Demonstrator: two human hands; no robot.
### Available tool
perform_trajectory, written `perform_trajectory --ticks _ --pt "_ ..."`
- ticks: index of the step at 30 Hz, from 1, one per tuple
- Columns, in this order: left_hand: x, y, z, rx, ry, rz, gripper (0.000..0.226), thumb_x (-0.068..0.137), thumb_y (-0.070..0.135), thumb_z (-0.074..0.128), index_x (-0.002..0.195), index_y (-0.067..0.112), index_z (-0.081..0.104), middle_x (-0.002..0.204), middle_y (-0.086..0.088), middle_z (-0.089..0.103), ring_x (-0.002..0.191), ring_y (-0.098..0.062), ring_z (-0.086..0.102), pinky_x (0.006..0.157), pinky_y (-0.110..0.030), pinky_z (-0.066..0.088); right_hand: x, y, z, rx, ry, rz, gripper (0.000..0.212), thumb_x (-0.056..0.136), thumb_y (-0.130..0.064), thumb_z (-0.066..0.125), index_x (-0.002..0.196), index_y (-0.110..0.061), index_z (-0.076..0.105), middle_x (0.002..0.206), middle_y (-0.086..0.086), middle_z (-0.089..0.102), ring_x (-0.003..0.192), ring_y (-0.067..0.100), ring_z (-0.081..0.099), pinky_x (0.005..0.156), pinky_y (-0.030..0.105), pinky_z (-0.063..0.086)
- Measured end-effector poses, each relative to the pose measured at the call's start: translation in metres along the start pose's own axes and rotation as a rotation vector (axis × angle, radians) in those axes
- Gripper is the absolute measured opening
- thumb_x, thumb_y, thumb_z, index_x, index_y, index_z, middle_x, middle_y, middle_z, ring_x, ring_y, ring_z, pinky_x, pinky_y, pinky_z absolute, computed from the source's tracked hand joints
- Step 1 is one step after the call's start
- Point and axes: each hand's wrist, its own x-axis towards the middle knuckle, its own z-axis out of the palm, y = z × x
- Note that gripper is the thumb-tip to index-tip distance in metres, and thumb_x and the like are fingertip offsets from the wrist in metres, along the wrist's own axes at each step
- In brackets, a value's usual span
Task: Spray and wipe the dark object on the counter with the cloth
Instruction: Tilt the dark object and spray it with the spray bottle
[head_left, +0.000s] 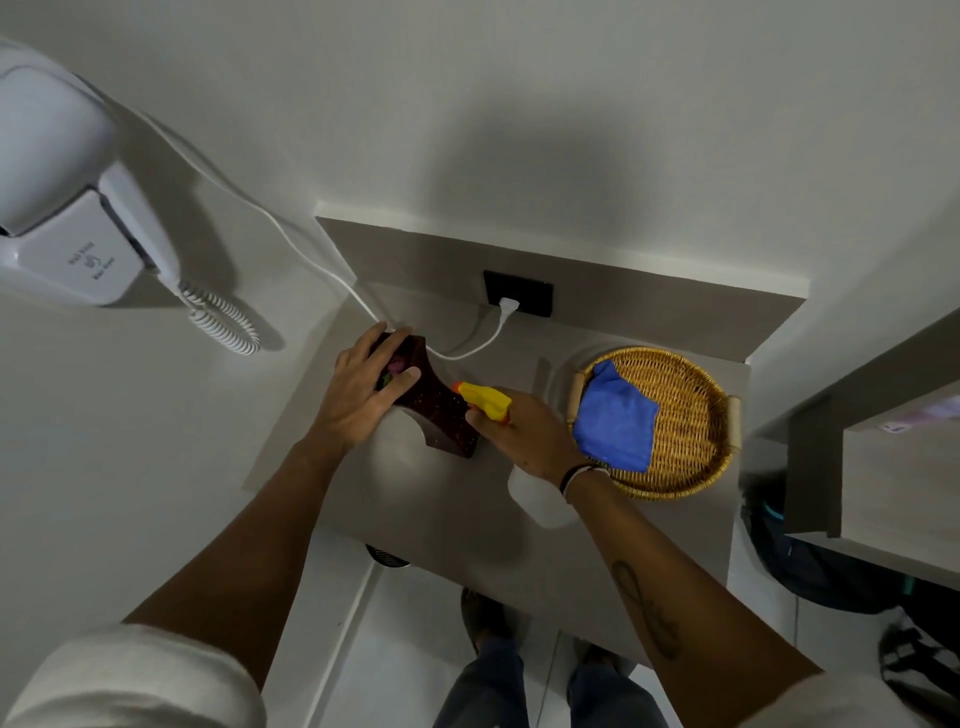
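right hand (524, 434): yours, wrapped round the spray bottle (535, 493), finger up at the yellow trigger head (485, 400). Translucent body hangs below your wrist, over the desk.
nozzle: orange tip points at the dark object (441, 410), just beside its narrow middle. My read: too close, you'll get a wet patch rather than a mist. Back off a little before you squeeze.
left hand (363, 389): yours, fingers spread and closed over the object's far, upper end, steadying it. Thumb and fingers sit in the likely spray path, so aim at the lower half first.
dark object: dark red-brown, waisted shape, lying on the desk (467, 519) towards its left side, far end near the back wall. Speckles on the surface; can't tell whether droplets or finish.
step: spraying, judged from the pose. Wipe not yet started.
how: short pulls, sweep along the length, rotate with your left hand to reach the underside.
cloth (615, 423): blue, folded, in the wicker basket (691, 395) to the right of your right hand. Within reach once the bottle is down.
hazard: white cable (467, 351) runs just behind the object to the wall socket (518, 293). Keep spray angled away from it.
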Motion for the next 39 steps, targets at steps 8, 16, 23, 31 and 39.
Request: perform_trajectory --ticks 8,16,23,31,39 --pt "-0.004 0.000 -0.027 0.109 -0.149 0.067 0.125 0.064 0.063 0.093 0.166 0.036 0.027 0.160 -0.005 0.034 0.144 -0.031 0.036 0.119 -0.054 0.042 -0.008 0.000 -0.011 0.029 0.000 0.019 0.052 0.099 -0.056 0.051 0.146 -0.035 0.055 0.131 -0.001 0.072 0.121 0.018 0.068 0.103 0.045 0.056" --pt "0.001 0.009 -0.034 0.370 -0.046 -0.065 0.111 0.057 0.100 0.061 0.141 0.029 0.055 0.116 -0.006 0.065 0.113 -0.031 0.057 0.098 -0.050 0.052 -0.024 -0.006 -0.008 -0.097 -0.016 -0.026 0.025 0.102 -0.041 0.059 0.088 -0.021 0.062 0.074 -0.002 0.061 0.070 0.020 0.061 0.072 0.048 0.055" --pt "-0.005 0.018 -0.022 0.228 -0.153 -0.312 0.112 0.069 0.102 0.038 0.137 0.015 0.056 0.125 -0.016 0.061 0.112 -0.039 0.063 0.101 -0.054 0.050 -0.029 -0.017 -0.002 -0.142 -0.040 -0.070 0.028 0.103 -0.038 0.061 0.101 -0.011 0.067 0.084 0.007 0.067 0.080 0.027 0.065 0.073 0.045 0.053" --pt "-0.008 0.023 -0.020 0.123 -0.158 -0.359 0.106 0.073 0.104 0.026 0.153 0.036 0.039 0.136 -0.020 0.059 0.122 -0.043 0.060 0.107 -0.059 0.049 -0.023 -0.018 0.008 -0.109 -0.028 -0.102 0.026 0.100 -0.036 0.064 0.086 -0.016 0.059 0.075 -0.005 0.056 0.068 0.018 0.055 0.061 0.036 0.043" --pt "-0.012 0.025 -0.019 0.129 -0.142 -0.402 0.116 0.063 0.111 0.016 0.162 0.051 0.022 0.151 -0.019 0.051 0.137 -0.045 0.052 0.113 -0.060 0.044 -0.021 -0.024 0.009 -0.130 -0.029 -0.093 0.023 0.101 -0.037 0.063 0.088 -0.018 0.057 0.077 -0.004 0.058 0.071 0.019 0.057 0.067 0.040 0.048"
